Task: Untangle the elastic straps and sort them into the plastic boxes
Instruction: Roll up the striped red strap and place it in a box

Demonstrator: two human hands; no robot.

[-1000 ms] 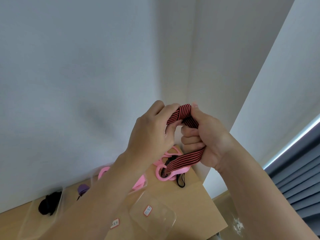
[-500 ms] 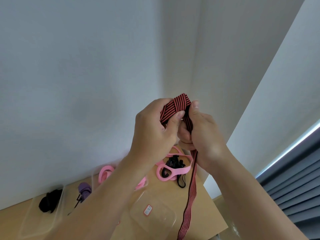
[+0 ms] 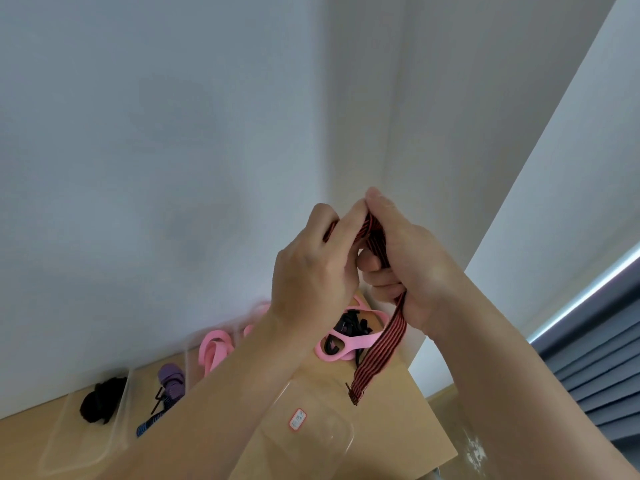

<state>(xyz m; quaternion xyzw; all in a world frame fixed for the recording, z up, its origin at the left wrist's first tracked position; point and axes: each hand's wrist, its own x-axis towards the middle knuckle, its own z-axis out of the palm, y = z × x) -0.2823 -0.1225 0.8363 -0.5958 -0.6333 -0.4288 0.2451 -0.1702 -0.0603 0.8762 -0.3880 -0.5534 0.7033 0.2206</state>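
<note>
The sorting is partly done. Both hands are raised above the wooden table [image 3: 398, 427]. The left hand [image 3: 311, 271] and right hand [image 3: 412, 268] are close together, fingers curled round a red-and-black striped strap [image 3: 375, 237]. The thumbs press on its top fold, and its free tail hangs from the right fist over the table.

Along the wall, the leftmost clear box [image 3: 59, 445] holds a black bundle [image 3: 102, 405]. The next holds a purple strap [image 3: 169, 377] with a blue-striped strap [image 3: 152, 422] below it, and a third holds pink straps [image 3: 214, 351]. The near box [image 3: 332, 445], marked with a sticker [image 3: 298, 419], appears empty, though its clear walls make that hard to judge.

Still unsorted are the pink-and-black tangle [image 3: 346, 337] lying on the table and the striped strap itself.
</note>
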